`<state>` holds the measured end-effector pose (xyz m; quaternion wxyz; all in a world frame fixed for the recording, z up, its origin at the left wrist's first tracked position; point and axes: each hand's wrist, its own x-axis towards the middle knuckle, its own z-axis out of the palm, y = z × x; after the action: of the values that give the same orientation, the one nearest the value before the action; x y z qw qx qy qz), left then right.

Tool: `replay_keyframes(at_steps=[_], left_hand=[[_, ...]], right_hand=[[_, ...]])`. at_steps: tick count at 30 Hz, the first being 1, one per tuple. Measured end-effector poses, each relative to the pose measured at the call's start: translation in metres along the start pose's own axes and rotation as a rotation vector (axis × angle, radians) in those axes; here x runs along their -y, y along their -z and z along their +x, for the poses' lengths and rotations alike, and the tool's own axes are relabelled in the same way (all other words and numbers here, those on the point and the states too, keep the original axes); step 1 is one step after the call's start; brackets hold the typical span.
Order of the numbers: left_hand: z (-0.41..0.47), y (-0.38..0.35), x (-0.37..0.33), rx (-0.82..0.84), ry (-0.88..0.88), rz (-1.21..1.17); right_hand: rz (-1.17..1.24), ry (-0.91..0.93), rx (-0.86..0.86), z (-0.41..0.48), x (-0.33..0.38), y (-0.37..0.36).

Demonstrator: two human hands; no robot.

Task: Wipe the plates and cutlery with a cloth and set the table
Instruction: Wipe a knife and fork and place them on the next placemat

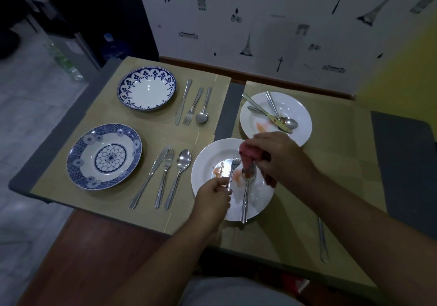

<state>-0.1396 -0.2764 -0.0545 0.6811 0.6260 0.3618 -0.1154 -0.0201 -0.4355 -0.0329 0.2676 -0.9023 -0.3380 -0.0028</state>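
While above plate (pixel 203 164), cloth (pixel 250 155) on spoon (pixel 248 181)

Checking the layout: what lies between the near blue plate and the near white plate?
Head view: a knife, fork and spoon, side by side.

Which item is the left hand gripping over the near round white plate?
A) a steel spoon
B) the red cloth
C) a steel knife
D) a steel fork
D: the left hand curls round the handle of the steel fork. The steel spoon lies on the round white plate, and the right hand holds the red cloth.
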Motion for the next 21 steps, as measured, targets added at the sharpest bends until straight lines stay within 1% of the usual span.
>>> replay_keyframes(at_steps=[3,5,9,13,15,18,21], left_hand=[[-0.001,-0.002,-0.004,-0.019,0.004,0.036],[-0.002,-0.003,-0.004,-0.009,-0.044,0.066],[-0.001,-0.005,-0.002,-0.001,-0.101,0.204],[-0.001,-0.006,-0.001,0.029,-0.132,0.187],[0.001,-0.004,-0.002,0.046,-0.074,0.114],[0.003,-0.004,-0.006,0.073,0.082,-0.062],[0.002,-0.004,-0.005,0.089,0.113,-0.076]], right_hand=[[0.0,0.063,0.032,-0.006,0.01,-0.01],[-0.008,0.1,0.037,-0.008,0.011,-0.017],[-0.019,0.135,0.032,-0.01,0.008,-0.019],[-0.027,0.19,0.018,-0.012,0.002,-0.018],[-0.03,0.228,0.015,-0.013,-0.002,-0.02],[-0.018,0.309,0.032,-0.02,-0.005,-0.022],[-0.023,0.386,0.092,-0.023,-0.004,-0.021]])
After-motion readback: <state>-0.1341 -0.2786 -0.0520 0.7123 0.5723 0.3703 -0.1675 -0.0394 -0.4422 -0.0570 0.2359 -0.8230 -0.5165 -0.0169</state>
